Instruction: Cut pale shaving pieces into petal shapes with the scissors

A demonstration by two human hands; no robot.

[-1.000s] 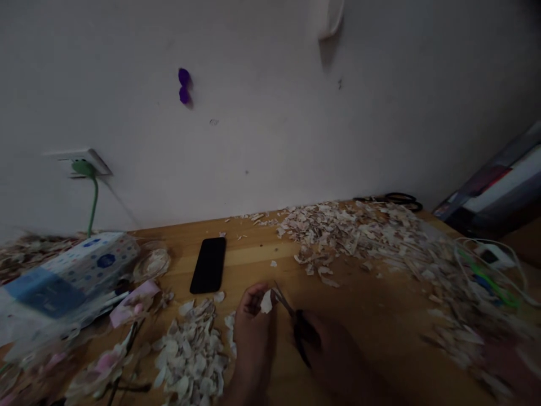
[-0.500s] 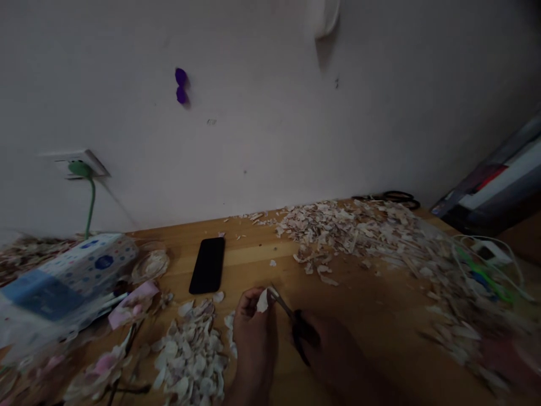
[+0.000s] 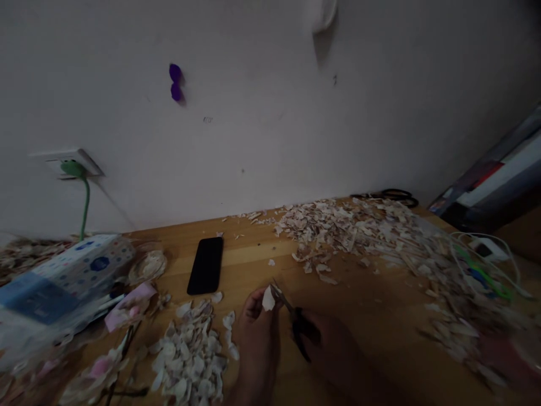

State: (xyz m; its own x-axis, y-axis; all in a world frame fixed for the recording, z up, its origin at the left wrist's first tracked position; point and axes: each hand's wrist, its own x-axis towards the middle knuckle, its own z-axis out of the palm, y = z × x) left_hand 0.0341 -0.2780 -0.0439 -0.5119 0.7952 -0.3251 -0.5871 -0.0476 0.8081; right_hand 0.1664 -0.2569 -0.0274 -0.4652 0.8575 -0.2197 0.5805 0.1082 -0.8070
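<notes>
Between the fingertips of my left hand (image 3: 258, 327) is a small pale petal-like piece (image 3: 269, 299), held upright above the table. My right hand (image 3: 323, 338) grips a pair of scissors (image 3: 299, 327) with black handles. Their blades reach up and left to the edge of the piece, touching or very close to it; I cannot tell which. Left of my left hand lies a pile of similar pale, rounded petal pieces (image 3: 192, 352), with a few loose ones beside my wrist.
A black phone (image 3: 205, 265) lies beyond the petal pile. Scraps (image 3: 338, 225) cover the back right of the wooden table (image 3: 245, 254), near another black-handled pair of scissors (image 3: 395, 195). A tissue pack (image 3: 93, 265) and petal flowers (image 3: 101, 369) stand left. White cable (image 3: 513, 265) lies right.
The pale piece has turned a little in my left fingers, and both hands have shifted slightly to the right. The scissor blades stay beside the piece. The whole view has moved slightly.
</notes>
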